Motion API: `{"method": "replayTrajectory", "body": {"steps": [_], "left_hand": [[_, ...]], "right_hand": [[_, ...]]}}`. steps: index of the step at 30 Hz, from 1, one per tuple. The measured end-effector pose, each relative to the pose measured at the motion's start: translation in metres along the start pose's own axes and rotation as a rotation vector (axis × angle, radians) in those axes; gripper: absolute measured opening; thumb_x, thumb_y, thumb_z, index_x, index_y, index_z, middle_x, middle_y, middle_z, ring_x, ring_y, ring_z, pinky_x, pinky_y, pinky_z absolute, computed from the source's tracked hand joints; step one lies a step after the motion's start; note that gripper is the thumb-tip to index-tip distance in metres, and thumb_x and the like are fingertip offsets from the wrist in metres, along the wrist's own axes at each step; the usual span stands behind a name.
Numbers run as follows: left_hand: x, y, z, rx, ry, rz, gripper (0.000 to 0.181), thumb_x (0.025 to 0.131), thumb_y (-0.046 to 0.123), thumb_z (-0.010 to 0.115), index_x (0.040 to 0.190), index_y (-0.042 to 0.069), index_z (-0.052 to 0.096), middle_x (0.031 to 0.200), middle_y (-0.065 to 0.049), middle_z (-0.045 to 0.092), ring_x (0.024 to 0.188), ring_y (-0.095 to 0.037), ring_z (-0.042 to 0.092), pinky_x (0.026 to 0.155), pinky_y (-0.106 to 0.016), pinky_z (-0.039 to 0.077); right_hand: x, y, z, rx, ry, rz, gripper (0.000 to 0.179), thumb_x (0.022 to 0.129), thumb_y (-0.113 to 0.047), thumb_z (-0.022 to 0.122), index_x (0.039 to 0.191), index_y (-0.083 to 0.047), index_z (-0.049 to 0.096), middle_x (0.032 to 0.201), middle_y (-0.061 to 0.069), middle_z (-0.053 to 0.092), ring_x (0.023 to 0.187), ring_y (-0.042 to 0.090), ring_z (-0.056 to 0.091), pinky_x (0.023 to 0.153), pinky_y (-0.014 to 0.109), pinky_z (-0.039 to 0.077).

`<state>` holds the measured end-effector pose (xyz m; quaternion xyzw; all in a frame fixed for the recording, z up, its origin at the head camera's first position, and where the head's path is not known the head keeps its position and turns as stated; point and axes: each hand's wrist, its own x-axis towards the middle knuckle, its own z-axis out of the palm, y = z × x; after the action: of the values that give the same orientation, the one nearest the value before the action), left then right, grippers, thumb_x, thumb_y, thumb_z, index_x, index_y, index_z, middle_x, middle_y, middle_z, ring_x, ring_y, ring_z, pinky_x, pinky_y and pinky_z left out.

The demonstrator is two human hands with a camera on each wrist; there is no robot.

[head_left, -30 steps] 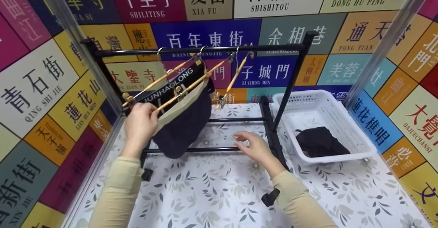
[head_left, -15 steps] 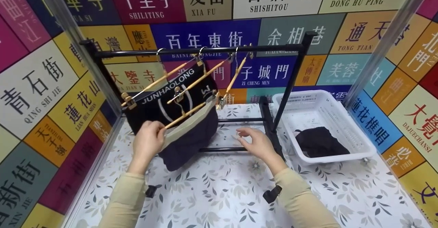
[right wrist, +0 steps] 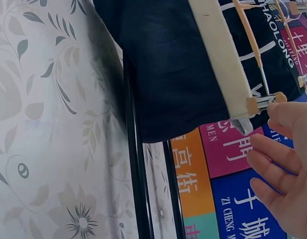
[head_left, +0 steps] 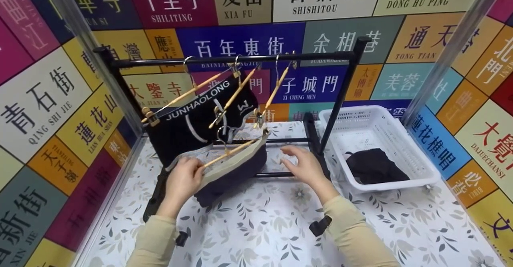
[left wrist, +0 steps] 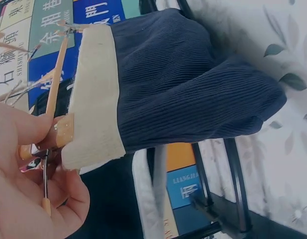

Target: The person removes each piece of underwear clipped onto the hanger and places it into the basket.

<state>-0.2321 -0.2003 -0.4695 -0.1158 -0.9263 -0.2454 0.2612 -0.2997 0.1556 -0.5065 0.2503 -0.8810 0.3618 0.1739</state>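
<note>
My left hand point(head_left: 182, 183) pinches one end of a wooden clip hanger point(head_left: 230, 152), with the thumb and fingers at its clip in the left wrist view. Clipped to that hanger by a cream waistband is a pair of navy ribbed underpants point(left wrist: 168, 79). Its hook is off the rail, and it hangs in front of the rack. My right hand point(head_left: 306, 170) is held with fingers apart, right of the hanger's other end and gripping nothing. In the right wrist view its fingers appear close to the far clip point(right wrist: 265, 102).
A black rack's top rail point(head_left: 312, 56) carries black underpants point(head_left: 176, 134) on one hanger, plus two bare hangers, one of them a wooden hanger point(head_left: 276, 86). At right stands a white basket point(head_left: 396, 185) holding a dark folded cloth point(head_left: 376, 166). Patterned walls enclose the table.
The hanger with the navy underpants has come down and toward me, away from the rail, in my left hand. The right hand has shifted slightly right, staying free.
</note>
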Motion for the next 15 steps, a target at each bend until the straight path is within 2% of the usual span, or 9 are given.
{"method": "replayTrajectory", "body": {"steps": [7,15], "left_hand": [[-0.012,0.004,0.013,-0.038,-0.089,0.046,0.005,0.086,0.009,0.073,0.086,0.01,0.068,0.084,-0.003,0.059,0.069,-0.02,0.058,0.062,-0.041,0.051],[-0.018,0.009,0.024,-0.063,-0.126,0.126,0.01,0.085,0.009,0.075,0.084,0.012,0.066,0.083,0.001,0.057,0.065,-0.015,0.056,0.058,-0.037,0.049]], "right_hand": [[0.001,0.002,-0.001,-0.013,0.058,-0.045,0.042,0.087,-0.012,0.076,0.127,-0.006,0.063,0.118,0.012,0.066,0.104,0.03,0.062,0.092,0.045,0.047],[-0.001,0.005,-0.006,0.001,0.016,-0.065,0.046,0.085,-0.013,0.077,0.128,-0.004,0.062,0.12,0.013,0.065,0.107,0.032,0.061,0.096,0.047,0.045]]}}
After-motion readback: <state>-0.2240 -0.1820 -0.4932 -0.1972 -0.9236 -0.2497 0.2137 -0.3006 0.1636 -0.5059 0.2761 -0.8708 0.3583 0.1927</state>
